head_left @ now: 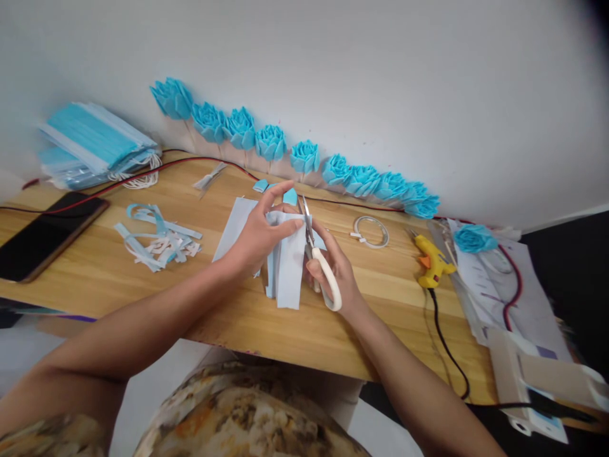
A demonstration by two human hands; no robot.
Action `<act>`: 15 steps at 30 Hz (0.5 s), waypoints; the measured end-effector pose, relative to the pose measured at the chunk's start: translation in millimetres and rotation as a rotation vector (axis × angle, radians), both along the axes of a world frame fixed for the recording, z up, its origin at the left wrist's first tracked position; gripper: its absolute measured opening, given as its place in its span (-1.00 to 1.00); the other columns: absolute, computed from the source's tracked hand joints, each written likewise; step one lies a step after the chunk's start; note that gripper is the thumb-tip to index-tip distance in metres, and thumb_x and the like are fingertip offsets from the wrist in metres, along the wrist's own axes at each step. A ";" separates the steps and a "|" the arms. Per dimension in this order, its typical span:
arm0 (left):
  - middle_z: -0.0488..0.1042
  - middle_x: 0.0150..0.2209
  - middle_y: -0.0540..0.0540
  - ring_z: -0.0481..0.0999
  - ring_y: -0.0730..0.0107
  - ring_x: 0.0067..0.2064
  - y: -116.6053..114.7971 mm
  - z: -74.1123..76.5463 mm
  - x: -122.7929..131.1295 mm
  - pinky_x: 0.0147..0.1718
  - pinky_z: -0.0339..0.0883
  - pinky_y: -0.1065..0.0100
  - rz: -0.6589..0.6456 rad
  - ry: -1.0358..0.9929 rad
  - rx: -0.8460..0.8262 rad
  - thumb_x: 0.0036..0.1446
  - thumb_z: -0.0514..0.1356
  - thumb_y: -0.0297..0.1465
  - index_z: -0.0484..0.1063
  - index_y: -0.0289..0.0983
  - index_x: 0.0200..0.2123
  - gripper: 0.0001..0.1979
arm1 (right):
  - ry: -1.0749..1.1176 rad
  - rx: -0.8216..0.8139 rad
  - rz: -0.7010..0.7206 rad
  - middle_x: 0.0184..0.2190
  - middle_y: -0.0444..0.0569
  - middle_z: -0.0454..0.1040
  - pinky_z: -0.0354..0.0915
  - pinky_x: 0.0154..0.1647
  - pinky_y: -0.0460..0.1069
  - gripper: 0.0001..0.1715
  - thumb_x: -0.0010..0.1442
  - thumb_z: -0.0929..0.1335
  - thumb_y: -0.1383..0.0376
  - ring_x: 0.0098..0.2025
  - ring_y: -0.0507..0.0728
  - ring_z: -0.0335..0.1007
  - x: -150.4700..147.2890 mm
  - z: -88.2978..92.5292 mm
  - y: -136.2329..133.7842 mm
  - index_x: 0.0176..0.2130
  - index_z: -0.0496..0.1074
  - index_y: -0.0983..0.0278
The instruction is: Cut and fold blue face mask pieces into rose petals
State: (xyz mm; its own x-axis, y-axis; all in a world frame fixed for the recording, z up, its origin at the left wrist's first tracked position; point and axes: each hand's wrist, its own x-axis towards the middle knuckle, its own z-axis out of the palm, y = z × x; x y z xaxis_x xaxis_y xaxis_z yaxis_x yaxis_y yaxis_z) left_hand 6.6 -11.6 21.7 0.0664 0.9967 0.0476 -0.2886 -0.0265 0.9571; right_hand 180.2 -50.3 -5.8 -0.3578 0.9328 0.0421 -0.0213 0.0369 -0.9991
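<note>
My left hand (pixel 259 235) pinches a pale blue sheet of mask fabric (pixel 288 273) over the wooden table (pixel 380 298), thumb and fingers on its top edge. Cut strips of the fabric hang down below the hand. My right hand (pixel 335 270) grips white-handled scissors (pixel 320 260), whose blades point up and sit at the fabric's right edge. Another flat pale piece (pixel 233 231) lies under my left wrist.
A row of blue fabric roses (pixel 271 143) leans on the wall. A stack of face masks (pixel 95 143) is at far left, with a phone (pixel 45 235), trimmed scraps (pixel 157 238), a tape roll (pixel 372 230), a yellow glue gun (pixel 432 259) and papers (pixel 499 279) around.
</note>
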 end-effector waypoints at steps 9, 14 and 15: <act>0.52 -0.30 0.02 0.50 0.36 -0.38 2.3 -2.1 -3.3 -0.39 0.38 0.34 0.040 0.008 0.012 -0.06 0.48 -0.34 0.38 -0.06 0.18 -0.30 | -0.128 -0.003 0.066 -0.47 -0.19 0.31 0.19 -0.50 -0.02 0.13 0.19 0.42 -0.24 -0.51 0.05 0.20 4.2 13.2 3.4 0.48 0.00 0.12; 0.51 -0.22 0.00 0.51 0.37 -0.33 11.2 -0.7 -13.5 -0.33 0.43 0.35 0.159 0.006 0.002 -0.04 0.45 -0.36 0.38 -0.05 0.20 -0.29 | -0.172 -0.077 0.308 -0.27 -0.02 0.49 0.28 -0.43 0.00 0.09 0.22 0.41 -0.21 -0.36 0.12 0.36 47.6 30.2 16.0 0.50 -0.02 0.07; 0.51 -0.21 0.00 0.52 0.37 -0.31 12.6 -0.9 -14.9 -0.31 0.44 0.35 0.172 0.003 -0.003 -0.05 0.45 -0.36 0.38 -0.05 0.21 -0.28 | -0.182 -0.071 0.356 -0.28 -0.03 0.50 0.28 -0.42 0.00 0.05 0.24 0.42 -0.18 -0.36 0.12 0.36 58.7 33.2 18.8 0.48 0.03 0.08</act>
State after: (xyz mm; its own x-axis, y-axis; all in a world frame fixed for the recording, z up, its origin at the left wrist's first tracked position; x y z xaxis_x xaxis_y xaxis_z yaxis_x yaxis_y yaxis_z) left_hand -8.3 1.0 20.9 -0.1052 0.9934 0.0446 -0.2773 -0.0724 0.9581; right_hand 238.9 -31.5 27.4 -0.6547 0.7475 -0.1122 0.1573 -0.0105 -0.9875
